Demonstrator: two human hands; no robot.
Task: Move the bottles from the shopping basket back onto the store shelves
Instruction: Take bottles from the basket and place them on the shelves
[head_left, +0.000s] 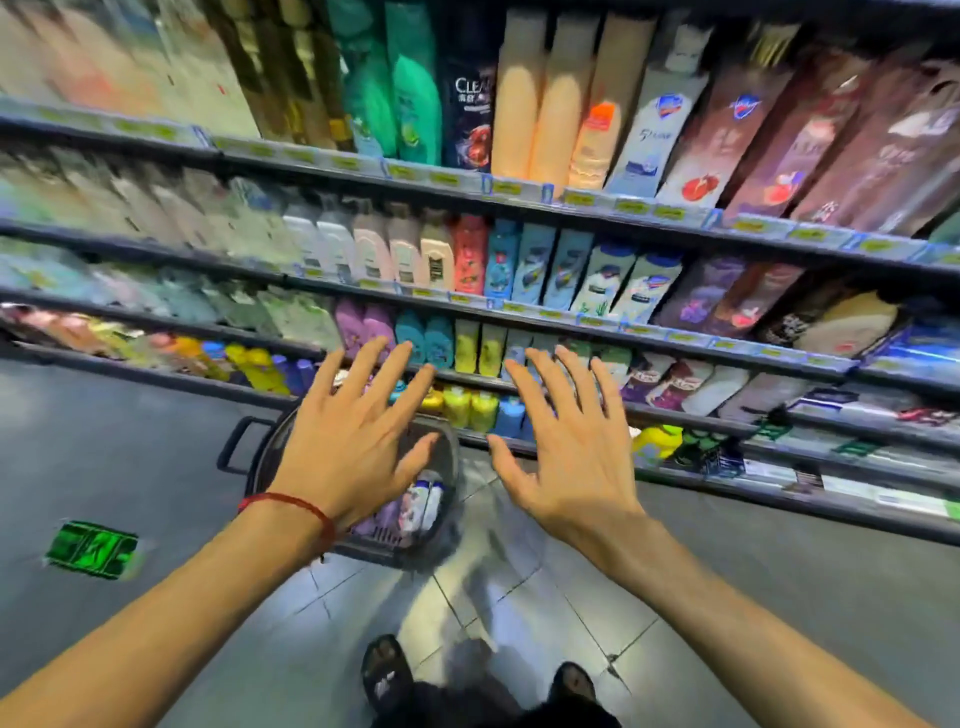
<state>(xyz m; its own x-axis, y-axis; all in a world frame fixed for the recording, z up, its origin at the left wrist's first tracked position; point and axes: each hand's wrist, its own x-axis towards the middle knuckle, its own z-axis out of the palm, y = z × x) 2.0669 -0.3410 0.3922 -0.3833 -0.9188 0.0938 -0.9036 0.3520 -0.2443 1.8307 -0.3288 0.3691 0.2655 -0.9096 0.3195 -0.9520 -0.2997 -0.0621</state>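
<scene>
A dark shopping basket stands on the floor in front of the shelves, partly hidden behind my left hand. Inside it I see a few bottles, white and pale purple. Both hands are held out in front of me, palms down, fingers spread and straight, holding nothing. My left hand hovers over the basket and has a red string around its wrist. My right hand hovers just right of the basket, before the lower shelves. The store shelves are packed with bottles in many colours.
The basket's black handle sticks out to the left. A green marking lies on the grey floor at the left. My feet in dark sandals stand on the tiles at the bottom. The edges of the view are blurred.
</scene>
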